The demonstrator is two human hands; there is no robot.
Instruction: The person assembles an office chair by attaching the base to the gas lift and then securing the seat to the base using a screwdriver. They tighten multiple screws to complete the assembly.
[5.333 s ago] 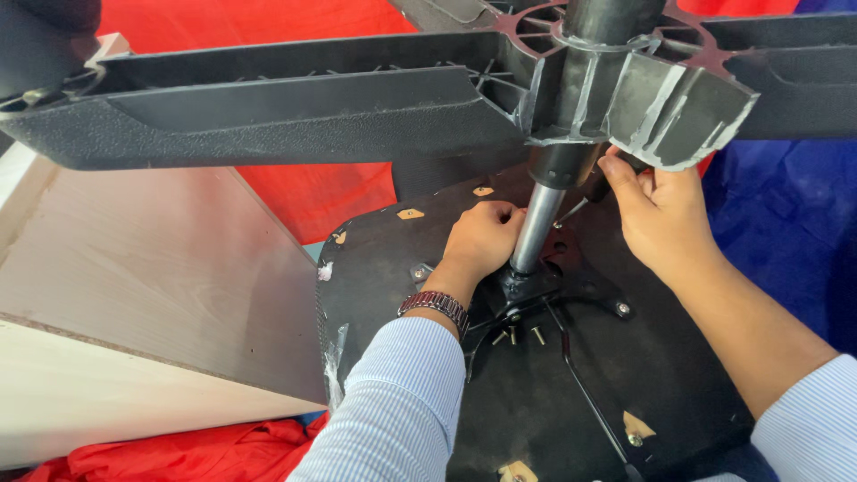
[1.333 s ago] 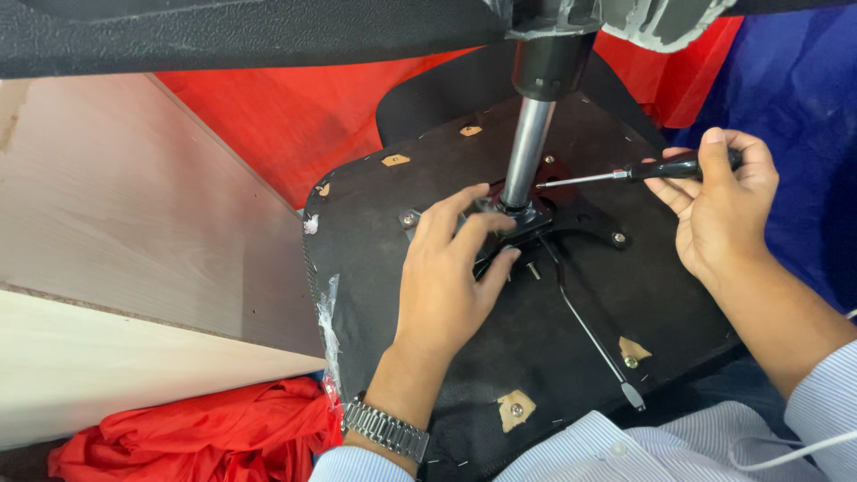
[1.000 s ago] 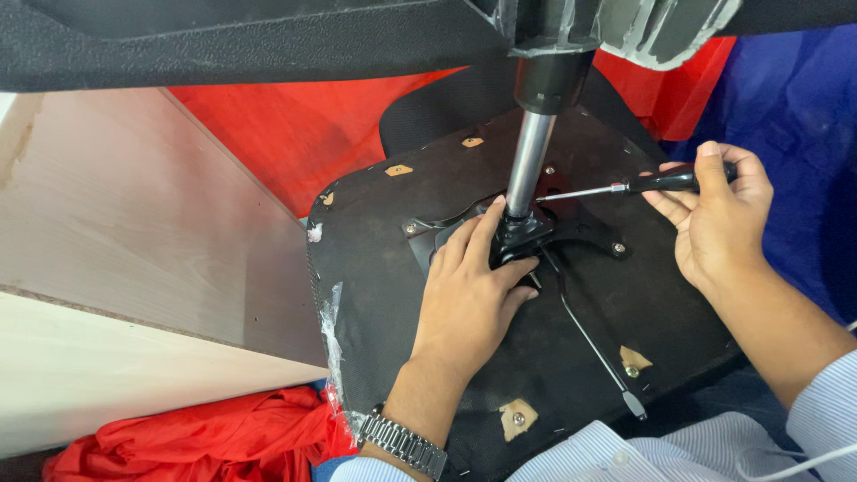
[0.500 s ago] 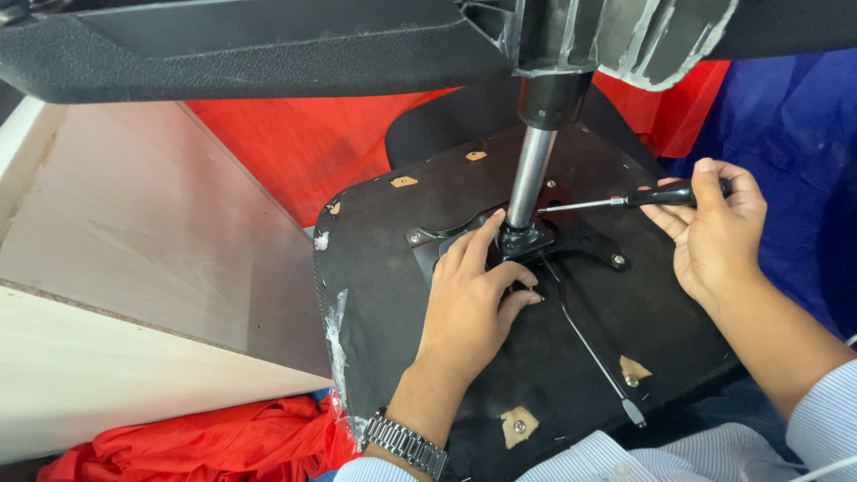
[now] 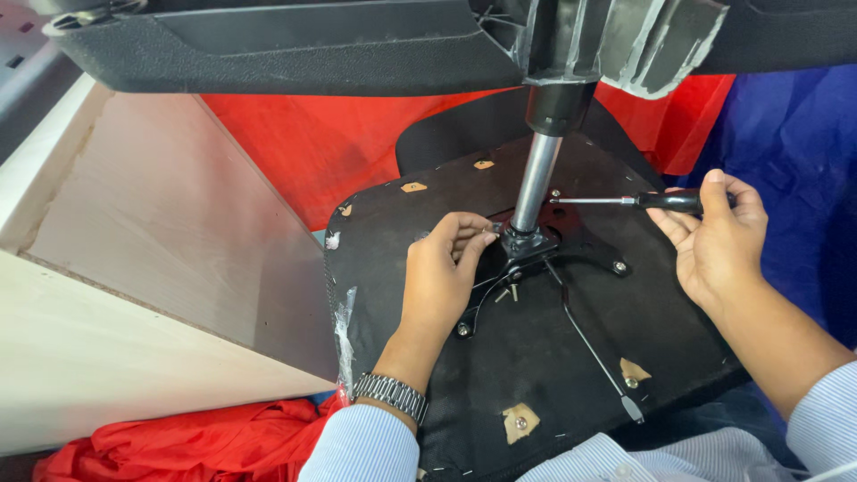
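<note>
1. While the pale wooden panel (image 5: 134, 268) fills the left of the frame, red cloth (image 5: 178, 442) bunches at the lower left.
2. Centre frame, left hand (image 5: 439, 277) lies on the upturned seat base (image 5: 536, 357), fingers curled, pinching what looks like a small bolt beside the metal column (image 5: 536, 183).
3. Base looks stiff and heavy; steady it by the black bracket (image 5: 571, 245).
4. Right of centre, right hand (image 5: 719, 236) grips the screwdriver (image 5: 643, 201), slim and hard.
5. Blue cloth (image 5: 794, 152) drapes the far right.

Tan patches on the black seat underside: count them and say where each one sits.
5. Three tan patches lie along the far edge, one near the lever's tip, one at the near edge. The hands or column may hide others.
</note>
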